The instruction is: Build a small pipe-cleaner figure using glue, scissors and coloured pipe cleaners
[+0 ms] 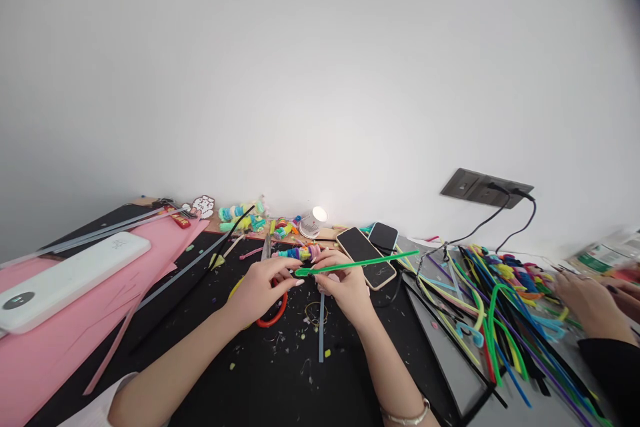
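Observation:
My left hand point(263, 287) and my right hand point(345, 283) meet over a black mat point(280, 380), both pinching a green pipe cleaner point(360, 263) that sticks out to the right. A rod wrapped in multicoloured fuzzy coils point(299, 253) lies just behind my fingers. Under my left hand sits a red ring point(276, 315). A thin grey stick point(321, 330) lies between my wrists.
Two phones point(367, 250) lie behind my right hand. A heap of coloured pipe cleaners point(500, 307) fills the right side, where another person's hands point(593, 300) reach in. Pink paper point(75, 320) and a white power bank point(60, 287) are at left. A wall socket point(485, 188) has cables plugged in.

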### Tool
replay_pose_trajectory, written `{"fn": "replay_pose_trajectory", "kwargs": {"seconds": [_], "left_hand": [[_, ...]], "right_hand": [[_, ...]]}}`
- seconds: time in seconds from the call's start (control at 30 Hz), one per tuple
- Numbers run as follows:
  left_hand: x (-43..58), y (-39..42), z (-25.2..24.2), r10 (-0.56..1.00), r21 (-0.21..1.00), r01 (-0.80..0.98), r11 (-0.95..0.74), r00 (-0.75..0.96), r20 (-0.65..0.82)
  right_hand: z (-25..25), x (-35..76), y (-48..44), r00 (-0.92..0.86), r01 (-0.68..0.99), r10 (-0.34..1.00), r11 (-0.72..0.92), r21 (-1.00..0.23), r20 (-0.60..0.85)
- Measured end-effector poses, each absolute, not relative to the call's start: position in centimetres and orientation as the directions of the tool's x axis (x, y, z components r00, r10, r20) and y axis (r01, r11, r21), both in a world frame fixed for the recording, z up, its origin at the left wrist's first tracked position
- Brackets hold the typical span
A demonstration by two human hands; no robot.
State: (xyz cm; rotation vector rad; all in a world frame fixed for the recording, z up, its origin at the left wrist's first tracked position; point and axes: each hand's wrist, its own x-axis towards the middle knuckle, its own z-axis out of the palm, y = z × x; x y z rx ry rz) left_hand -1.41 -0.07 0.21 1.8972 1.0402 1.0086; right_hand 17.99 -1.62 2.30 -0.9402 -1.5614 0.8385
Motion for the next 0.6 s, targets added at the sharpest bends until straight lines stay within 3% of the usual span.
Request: {"fn": "replay_pose_trajectory", "kwargs": {"seconds": [0.3, 0.6], "left_hand": [[-1.81, -0.20, 0.16, 0.781, 0.668, 0.412, -0.619, 0.413, 0.469], [-1.90, -0.19, 0.01, 0.775, 0.658, 0.416, -0.628, 0.408, 0.483]], "right_hand": [[1.82, 17.96, -1.53, -0.128, 0.101, 0.907, 0.413, -0.905, 0.400], [1.65, 17.90, -1.46, -0.139, 0.081, 0.910, 0.403, -0.912, 0.390]]}}
